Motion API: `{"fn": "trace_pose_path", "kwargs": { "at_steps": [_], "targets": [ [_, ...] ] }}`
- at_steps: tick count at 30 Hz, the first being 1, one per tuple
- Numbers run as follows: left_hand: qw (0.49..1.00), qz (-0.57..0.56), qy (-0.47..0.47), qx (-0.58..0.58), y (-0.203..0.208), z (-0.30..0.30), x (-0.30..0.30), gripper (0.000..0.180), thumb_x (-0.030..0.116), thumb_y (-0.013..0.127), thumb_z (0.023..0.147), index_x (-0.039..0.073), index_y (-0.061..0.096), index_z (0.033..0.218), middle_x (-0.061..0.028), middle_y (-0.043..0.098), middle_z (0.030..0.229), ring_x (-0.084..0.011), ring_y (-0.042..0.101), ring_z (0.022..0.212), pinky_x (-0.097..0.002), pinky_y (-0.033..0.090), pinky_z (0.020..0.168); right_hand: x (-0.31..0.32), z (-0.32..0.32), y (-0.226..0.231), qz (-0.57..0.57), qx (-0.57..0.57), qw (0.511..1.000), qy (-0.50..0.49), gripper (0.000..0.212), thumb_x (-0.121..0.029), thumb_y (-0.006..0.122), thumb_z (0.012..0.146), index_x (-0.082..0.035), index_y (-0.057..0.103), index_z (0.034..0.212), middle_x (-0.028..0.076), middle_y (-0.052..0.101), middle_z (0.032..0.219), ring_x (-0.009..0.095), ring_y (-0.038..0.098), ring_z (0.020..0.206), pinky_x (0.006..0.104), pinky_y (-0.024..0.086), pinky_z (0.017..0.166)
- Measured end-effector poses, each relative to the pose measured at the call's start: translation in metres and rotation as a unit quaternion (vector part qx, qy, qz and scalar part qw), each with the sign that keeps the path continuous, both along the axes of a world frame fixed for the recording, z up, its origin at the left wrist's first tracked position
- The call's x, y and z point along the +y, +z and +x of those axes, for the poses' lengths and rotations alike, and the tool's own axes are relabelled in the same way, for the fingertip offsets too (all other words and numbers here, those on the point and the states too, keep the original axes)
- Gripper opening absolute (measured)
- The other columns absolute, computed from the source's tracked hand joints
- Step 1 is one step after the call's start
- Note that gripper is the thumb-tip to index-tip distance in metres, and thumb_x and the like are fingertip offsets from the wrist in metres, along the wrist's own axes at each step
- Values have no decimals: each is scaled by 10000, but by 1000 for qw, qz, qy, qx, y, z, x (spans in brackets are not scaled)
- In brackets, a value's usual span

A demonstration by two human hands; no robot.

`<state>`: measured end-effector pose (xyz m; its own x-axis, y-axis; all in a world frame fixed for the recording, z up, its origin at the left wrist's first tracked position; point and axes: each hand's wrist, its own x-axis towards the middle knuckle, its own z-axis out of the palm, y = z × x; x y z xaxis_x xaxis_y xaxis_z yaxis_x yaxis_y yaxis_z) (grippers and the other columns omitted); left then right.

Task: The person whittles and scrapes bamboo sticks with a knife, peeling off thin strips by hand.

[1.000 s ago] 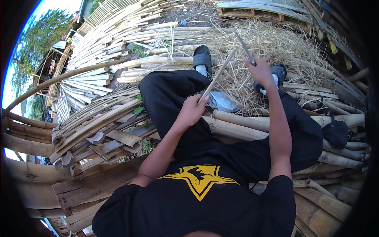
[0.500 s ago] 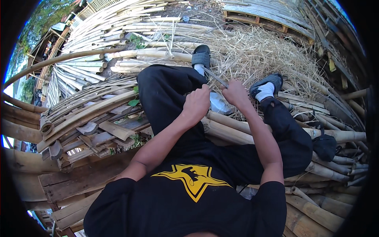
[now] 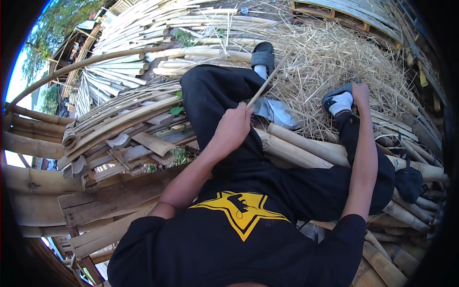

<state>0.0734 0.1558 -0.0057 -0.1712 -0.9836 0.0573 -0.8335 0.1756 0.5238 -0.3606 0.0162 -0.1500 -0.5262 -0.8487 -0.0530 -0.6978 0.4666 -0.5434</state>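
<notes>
My left hand [image 3: 232, 126] is closed round the lower end of a thin bamboo strip [image 3: 270, 80]. The strip slants up and away to the right, its far end over the straw. My right hand [image 3: 361, 95] is out by my right foot, beside the dark slipper [image 3: 336, 93] and white sock. Its fingers are curled, and what they may hold is hidden. A crumpled pale plastic sheet [image 3: 277, 113] lies between my legs, just right of the left hand.
Loose straw and shavings [image 3: 320, 62] cover the ground ahead. Bamboo poles [image 3: 201, 52] are stacked at the far left, with split pieces [image 3: 129, 124] nearer. Thick poles [image 3: 306, 148] run beneath my legs. A wooden pallet [image 3: 344, 19] stands at the back right. A black pouch [image 3: 409, 184] hangs at right.
My hands have moved apart: the right went out to the right foot, and the narrow grey blade-like thing at it no longer shows. The strip now stands out clearly from my left hand.
</notes>
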Motion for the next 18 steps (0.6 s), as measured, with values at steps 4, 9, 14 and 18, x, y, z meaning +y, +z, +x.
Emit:
{"fn": "trace_pose_path", "kwargs": {
  "at_steps": [4,9,14,18],
  "targets": [
    [989,45,-66,121,-9,1,-22,319,269,465,966,4,473,789,-78,498,569,-204,483,456,-330,357,436,19,76,70,-33,-185,980,60,410,-368,631,799,11,555,661,62,519,545,163,479,403,306,367,373],
    [861,333,-17,383,6,-19,-24,327,371,462,966,94,433,794,46,382,570,-21,294,379,-186,260,337,35,144,113,-107,-43,971,210,499,-422,599,820,48,587,649,197,552,563,340,566,552,419,446,590],
    [867,348,-31,356,-4,-22,-27,359,381,495,951,64,472,784,45,408,560,-33,339,405,-220,290,367,56,180,124,0,-23,957,290,456,-379,544,831,52,623,705,257,602,677,403,622,699,469,481,672],
    [968,186,-45,163,-13,-33,-26,445,362,515,934,-30,548,726,-99,510,556,-197,511,501,-370,393,517,64,198,119,30,43,956,288,389,-312,543,813,61,635,757,277,619,749,418,626,746,472,499,717]
  ]
}}
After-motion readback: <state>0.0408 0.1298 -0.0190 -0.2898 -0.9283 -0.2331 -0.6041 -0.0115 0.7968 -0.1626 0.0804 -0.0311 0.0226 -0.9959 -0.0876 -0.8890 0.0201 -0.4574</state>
